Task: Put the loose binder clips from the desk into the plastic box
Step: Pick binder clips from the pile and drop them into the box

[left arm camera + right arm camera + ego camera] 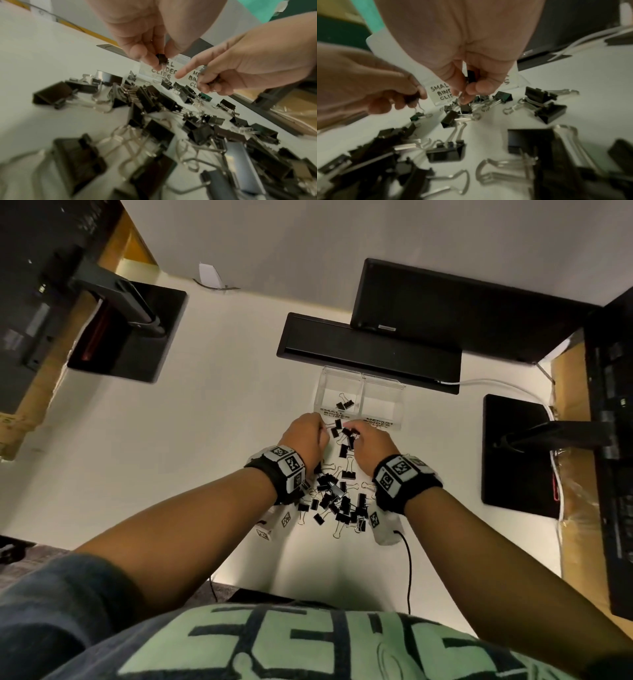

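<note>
A small black clip (162,58) is pinched by the left hand (305,436), fingers (150,60) curled round it, just short of the plastic box (359,395). Between the wrists and back toward the body, the loose binder clips (337,498) are heaped on the tabletop (191,446). To the right, another small clip (471,76) is gripped in the curled fingers of the right hand (371,448), right over the scattered ones. A couple of clips (344,405) are already sat in the box's left compartment

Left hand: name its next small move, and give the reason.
Probably carry it forward over the plastic box and drop its clip in the compartment labelled small. The left hand already pinches a small binder clip, just short of the box.
</note>
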The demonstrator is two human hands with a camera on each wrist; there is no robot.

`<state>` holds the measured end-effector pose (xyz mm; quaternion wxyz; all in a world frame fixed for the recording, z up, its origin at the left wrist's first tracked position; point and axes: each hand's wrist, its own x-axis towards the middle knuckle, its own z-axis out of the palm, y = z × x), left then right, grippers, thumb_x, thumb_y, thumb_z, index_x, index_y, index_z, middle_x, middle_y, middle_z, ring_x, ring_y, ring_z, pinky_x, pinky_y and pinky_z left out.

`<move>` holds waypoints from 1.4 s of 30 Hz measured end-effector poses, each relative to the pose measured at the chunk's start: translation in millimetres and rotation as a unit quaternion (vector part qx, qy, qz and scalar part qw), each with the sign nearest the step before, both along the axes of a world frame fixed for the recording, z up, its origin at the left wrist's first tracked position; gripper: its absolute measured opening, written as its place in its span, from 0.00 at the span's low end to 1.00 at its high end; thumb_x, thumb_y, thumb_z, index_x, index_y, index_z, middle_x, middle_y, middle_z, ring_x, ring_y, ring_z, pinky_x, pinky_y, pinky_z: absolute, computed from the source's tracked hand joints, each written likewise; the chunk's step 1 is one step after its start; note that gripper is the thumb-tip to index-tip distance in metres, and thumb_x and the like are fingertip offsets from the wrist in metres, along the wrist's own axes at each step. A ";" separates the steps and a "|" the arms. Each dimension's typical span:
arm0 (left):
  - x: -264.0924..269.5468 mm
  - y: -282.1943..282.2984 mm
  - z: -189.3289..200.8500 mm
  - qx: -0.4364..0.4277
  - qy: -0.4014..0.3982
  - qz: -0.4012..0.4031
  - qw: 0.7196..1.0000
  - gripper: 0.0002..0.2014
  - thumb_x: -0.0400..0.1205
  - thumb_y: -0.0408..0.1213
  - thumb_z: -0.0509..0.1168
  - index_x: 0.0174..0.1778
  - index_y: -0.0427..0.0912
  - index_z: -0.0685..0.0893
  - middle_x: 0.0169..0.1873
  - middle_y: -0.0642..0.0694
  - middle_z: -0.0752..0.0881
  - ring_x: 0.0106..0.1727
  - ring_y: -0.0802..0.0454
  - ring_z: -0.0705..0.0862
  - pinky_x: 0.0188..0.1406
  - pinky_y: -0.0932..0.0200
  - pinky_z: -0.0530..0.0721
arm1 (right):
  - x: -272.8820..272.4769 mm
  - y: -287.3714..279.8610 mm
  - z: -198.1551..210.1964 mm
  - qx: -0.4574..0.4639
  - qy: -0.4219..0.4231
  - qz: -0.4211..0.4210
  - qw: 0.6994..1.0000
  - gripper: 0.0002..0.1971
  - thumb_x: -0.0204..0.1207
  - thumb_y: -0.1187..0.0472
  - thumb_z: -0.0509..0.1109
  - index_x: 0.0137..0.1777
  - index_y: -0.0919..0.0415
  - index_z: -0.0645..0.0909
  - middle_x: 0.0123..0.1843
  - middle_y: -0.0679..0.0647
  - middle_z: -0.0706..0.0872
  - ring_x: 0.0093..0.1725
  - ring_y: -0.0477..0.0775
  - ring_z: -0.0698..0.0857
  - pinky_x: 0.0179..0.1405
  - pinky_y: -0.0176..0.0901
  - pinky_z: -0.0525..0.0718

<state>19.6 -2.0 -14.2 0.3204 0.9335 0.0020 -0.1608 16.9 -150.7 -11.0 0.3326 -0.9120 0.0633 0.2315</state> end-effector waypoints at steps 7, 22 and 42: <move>3.5 1.3 -14.1 0.069 0.052 -0.122 0.989 0.21 0.80 0.28 0.60 0.69 0.47 0.72 0.58 0.40 0.74 0.50 0.39 0.82 0.50 0.46 0.84 | -9.4 -12.1 -9.8 -0.059 0.009 0.014 0.998 0.19 0.80 0.70 0.54 0.65 0.53 0.77 0.53 0.60 0.86 0.39 0.57 0.81 0.34 0.41 0.76; 6.2 -24.4 -14.6 0.107 0.053 -0.162 0.979 0.24 0.75 0.30 0.68 0.68 0.40 0.71 0.60 0.37 0.72 0.49 0.37 0.83 0.46 0.43 0.86 | 1.5 -1.7 -16.2 -0.096 -0.009 -0.009 0.995 0.12 0.78 0.58 0.68 0.58 0.61 0.77 0.52 0.58 0.86 0.50 0.60 0.84 0.45 0.45 0.79; -11.1 4.2 -10.5 -0.058 0.023 -0.017 0.998 0.12 0.78 0.32 0.66 0.57 0.41 0.80 0.54 0.41 0.82 0.52 0.48 0.81 0.53 0.59 0.77 | 70.2 10.7 22.9 0.053 -0.070 -0.080 0.993 0.06 0.76 0.64 0.70 0.49 0.54 0.85 0.51 0.53 0.89 0.48 0.55 0.88 0.54 0.51 0.88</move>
